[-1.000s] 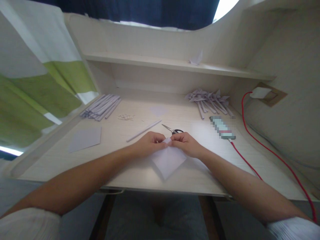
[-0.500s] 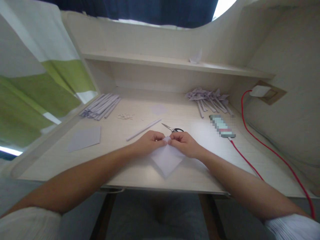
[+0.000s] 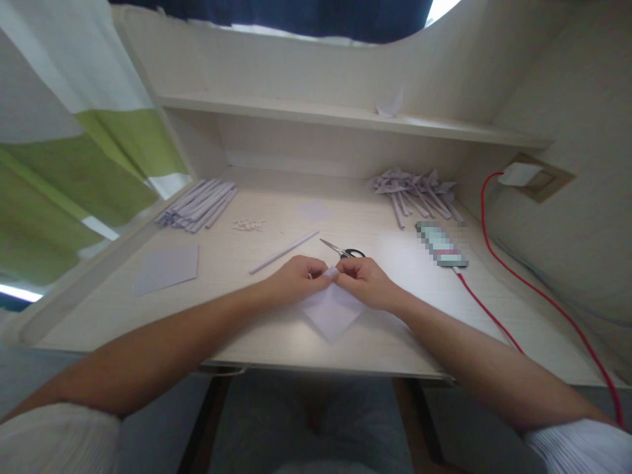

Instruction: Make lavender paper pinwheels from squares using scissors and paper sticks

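A square sheet of pale paper (image 3: pixel 332 316) hangs corner-down between my hands over the desk's front part. My left hand (image 3: pixel 299 282) pinches its top corner from the left. From the right, my right hand (image 3: pixel 368 282) pinches the same corner, the thumbs almost meeting. The fingertips behind the paper are hidden. Just beyond my right hand lie scissors (image 3: pixel 345 251) with black handles, blades pointing left. A thin rolled paper stick (image 3: pixel 284 253) lies slantwise beyond my left hand.
A pile of paper sticks (image 3: pixel 200 205) lies back left, above a paper stack (image 3: pixel 168 268). Small pale bits (image 3: pixel 248 225) and a paper square (image 3: pixel 315 211) lie mid-desk. Paper pinwheels on sticks (image 3: pixel 415 191) lie back right, near a phone (image 3: pixel 441 244) on a red cable (image 3: pixel 488 319).
The view has shifted slightly. Both hands keep their pinch on the paper's top corner; the grip has barely moved.
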`<move>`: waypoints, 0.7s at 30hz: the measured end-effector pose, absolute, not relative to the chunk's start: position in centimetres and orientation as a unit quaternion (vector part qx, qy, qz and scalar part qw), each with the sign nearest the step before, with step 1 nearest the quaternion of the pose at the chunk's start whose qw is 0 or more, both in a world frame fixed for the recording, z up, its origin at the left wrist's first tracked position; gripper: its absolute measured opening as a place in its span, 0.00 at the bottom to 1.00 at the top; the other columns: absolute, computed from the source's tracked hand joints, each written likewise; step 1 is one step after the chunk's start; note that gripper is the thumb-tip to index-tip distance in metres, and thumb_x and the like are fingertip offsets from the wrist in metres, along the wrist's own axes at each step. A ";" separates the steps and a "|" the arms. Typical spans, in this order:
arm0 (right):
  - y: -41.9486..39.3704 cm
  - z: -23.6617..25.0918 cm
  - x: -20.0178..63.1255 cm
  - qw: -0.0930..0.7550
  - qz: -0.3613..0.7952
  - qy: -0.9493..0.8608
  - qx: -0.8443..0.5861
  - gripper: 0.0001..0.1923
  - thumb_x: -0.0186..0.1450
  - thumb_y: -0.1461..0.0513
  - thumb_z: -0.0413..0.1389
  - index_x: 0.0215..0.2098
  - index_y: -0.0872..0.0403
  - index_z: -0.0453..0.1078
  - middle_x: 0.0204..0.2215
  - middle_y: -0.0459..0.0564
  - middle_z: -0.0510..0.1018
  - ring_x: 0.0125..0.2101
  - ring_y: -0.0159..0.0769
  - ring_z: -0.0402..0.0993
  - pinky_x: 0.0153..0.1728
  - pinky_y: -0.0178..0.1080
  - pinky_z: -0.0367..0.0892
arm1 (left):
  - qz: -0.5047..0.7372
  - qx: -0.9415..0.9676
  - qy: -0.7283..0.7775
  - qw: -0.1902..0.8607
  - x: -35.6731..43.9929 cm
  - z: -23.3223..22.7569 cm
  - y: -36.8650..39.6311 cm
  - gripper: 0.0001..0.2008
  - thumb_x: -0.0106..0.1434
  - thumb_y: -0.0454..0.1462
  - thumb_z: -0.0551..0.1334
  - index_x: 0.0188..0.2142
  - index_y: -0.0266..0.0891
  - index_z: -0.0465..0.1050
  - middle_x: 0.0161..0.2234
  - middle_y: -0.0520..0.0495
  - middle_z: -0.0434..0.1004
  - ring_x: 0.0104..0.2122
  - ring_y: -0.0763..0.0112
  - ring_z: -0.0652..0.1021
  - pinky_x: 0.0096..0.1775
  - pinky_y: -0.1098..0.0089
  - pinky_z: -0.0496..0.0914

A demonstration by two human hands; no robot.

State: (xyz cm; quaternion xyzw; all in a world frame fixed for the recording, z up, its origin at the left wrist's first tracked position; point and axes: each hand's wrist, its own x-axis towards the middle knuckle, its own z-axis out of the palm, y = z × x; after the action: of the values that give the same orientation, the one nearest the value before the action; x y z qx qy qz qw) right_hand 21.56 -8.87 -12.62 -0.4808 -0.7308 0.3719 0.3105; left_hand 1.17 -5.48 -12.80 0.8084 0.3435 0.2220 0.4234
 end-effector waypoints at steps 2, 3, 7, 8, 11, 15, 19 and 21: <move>-9.0 -12.6 21.5 0.308 0.362 -0.735 -0.483 0.11 0.64 0.59 0.55 0.26 0.56 0.69 0.21 0.44 0.69 0.24 0.30 0.62 0.25 0.33 0.55 | 0.218 0.813 0.346 0.414 1.2 -12.8 -5.5 0.19 0.63 0.45 0.58 0.21 0.37 0.64 0.19 0.55 0.60 0.21 0.77 0.62 0.24 0.72 0.53; -9.0 -12.6 21.4 0.307 0.359 -0.735 -0.486 0.11 0.64 0.59 0.55 0.26 0.56 0.69 0.21 0.44 0.69 0.24 0.30 0.62 0.25 0.33 0.55 | 0.217 0.814 0.348 0.411 1.2 -12.8 -5.6 0.18 0.63 0.45 0.58 0.21 0.37 0.63 0.19 0.55 0.59 0.21 0.76 0.62 0.24 0.72 0.52; -9.2 -12.6 21.2 0.306 0.365 -0.726 -0.496 0.12 0.64 0.58 0.55 0.27 0.56 0.71 0.22 0.45 0.70 0.25 0.30 0.64 0.24 0.33 0.55 | 0.217 0.812 0.350 0.414 1.2 -12.9 -5.7 0.16 0.63 0.42 0.58 0.21 0.37 0.63 0.19 0.55 0.59 0.21 0.76 0.62 0.24 0.73 0.52; -9.2 -12.6 21.2 0.305 0.369 -0.724 -0.496 0.12 0.65 0.58 0.55 0.27 0.56 0.71 0.22 0.45 0.70 0.24 0.30 0.64 0.24 0.32 0.55 | 0.220 0.811 0.350 0.413 1.2 -12.9 -5.7 0.16 0.63 0.42 0.57 0.21 0.37 0.63 0.19 0.55 0.59 0.21 0.77 0.62 0.23 0.73 0.52; -9.1 -12.6 21.1 0.302 0.373 -0.723 -0.496 0.13 0.65 0.56 0.55 0.27 0.56 0.71 0.21 0.44 0.69 0.23 0.30 0.63 0.23 0.32 0.55 | 0.227 0.816 0.351 0.399 1.2 -13.0 -5.6 0.18 0.62 0.44 0.58 0.20 0.37 0.61 0.19 0.55 0.58 0.21 0.77 0.61 0.23 0.72 0.51; -9.0 -12.7 21.2 0.305 0.385 -0.716 -0.496 0.14 0.65 0.55 0.55 0.27 0.56 0.72 0.21 0.44 0.70 0.23 0.30 0.63 0.23 0.32 0.55 | 0.226 0.815 0.350 0.403 1.2 -13.0 -5.5 0.19 0.63 0.45 0.58 0.21 0.37 0.63 0.19 0.54 0.59 0.21 0.76 0.62 0.23 0.73 0.51; -8.9 -12.7 21.2 0.311 0.402 -0.703 -0.498 0.13 0.64 0.56 0.55 0.29 0.56 0.73 0.22 0.45 0.71 0.24 0.30 0.65 0.23 0.32 0.56 | 0.228 0.810 0.350 0.412 1.1 -12.8 -5.5 0.19 0.64 0.45 0.58 0.22 0.36 0.66 0.20 0.54 0.61 0.22 0.77 0.63 0.24 0.73 0.53; -8.9 -12.6 21.2 0.310 0.404 -0.700 -0.501 0.12 0.64 0.56 0.55 0.29 0.56 0.73 0.22 0.45 0.71 0.24 0.30 0.64 0.23 0.32 0.56 | 0.230 0.808 0.350 0.415 1.0 -12.7 -5.6 0.18 0.64 0.45 0.58 0.23 0.36 0.67 0.20 0.54 0.62 0.22 0.76 0.64 0.24 0.73 0.54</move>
State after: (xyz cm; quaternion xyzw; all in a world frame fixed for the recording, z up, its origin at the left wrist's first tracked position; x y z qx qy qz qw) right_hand 21.21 -8.93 -12.59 -0.5010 -0.6995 0.4041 0.3105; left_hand 1.03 -5.57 -12.75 0.8079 0.3499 0.2302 0.4147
